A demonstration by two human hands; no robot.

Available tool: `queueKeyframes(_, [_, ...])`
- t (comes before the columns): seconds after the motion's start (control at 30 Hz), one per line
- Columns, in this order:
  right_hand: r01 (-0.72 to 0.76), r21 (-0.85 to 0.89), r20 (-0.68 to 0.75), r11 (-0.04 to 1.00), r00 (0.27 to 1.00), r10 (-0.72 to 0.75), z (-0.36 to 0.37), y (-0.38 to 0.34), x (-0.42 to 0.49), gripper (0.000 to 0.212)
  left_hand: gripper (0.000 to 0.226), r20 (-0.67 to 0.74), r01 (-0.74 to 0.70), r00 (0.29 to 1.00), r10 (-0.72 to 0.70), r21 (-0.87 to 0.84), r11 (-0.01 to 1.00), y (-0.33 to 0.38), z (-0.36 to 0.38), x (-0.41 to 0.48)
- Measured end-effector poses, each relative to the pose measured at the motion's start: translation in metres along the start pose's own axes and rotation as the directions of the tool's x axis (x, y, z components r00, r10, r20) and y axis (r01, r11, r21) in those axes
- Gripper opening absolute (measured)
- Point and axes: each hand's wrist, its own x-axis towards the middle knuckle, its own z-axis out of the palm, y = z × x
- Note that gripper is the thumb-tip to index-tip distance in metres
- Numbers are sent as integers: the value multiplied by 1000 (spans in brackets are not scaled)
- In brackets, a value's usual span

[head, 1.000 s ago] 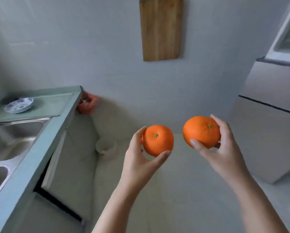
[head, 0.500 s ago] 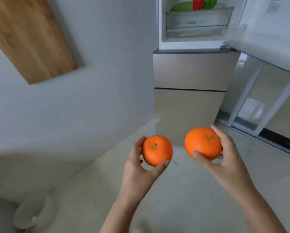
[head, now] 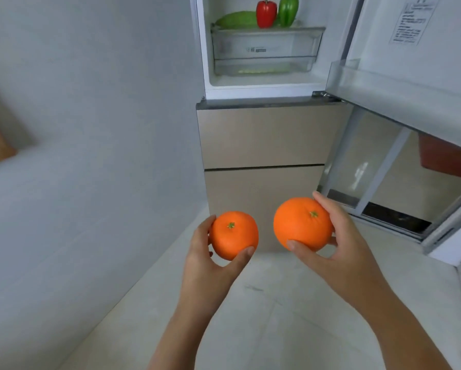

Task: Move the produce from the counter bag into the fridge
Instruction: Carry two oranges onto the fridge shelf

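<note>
Left hand [head: 210,263] gripping smaller orange [head: 234,235], right hand [head: 338,247] gripping larger orange [head: 302,222] — fingers curling round each. Both hanging before open fridge [head: 261,134]; peppers [head: 266,13] sitting inside.

Lighting: bright, soft, even daylight tone; no hard shadows. Faint shade under both forearms on the pale floor [head: 277,316]. Fridge [head: 264,134] interior brightly lit, its clear drawer [head: 264,49] showing mild sheen. Glass panel [head: 362,172] at right carries a white reflection. Sharpness: the two oranges, one in the left hand [head: 210,263], one in the right hand [head: 338,249], fairly crisp. Wall [head: 90,129] at left smeared, soft. Distortion: wide-angle; vertical lines of the fridge door [head: 410,76] lean outward toward the frame edges.
</note>
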Motion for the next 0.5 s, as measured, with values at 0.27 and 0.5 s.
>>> queueKeyframes(0.27, [-40, 60, -123, 997, 991, 47, -8, 30, 106, 80, 76, 72, -45, 996, 44, 16, 999, 8, 49, 113])
queueKeyframes(0.5, [-16, 56, -135, 998, 991, 24, -38, 56, 229, 84, 76, 83, -120, 989, 120, -2, 993, 46, 110, 225])
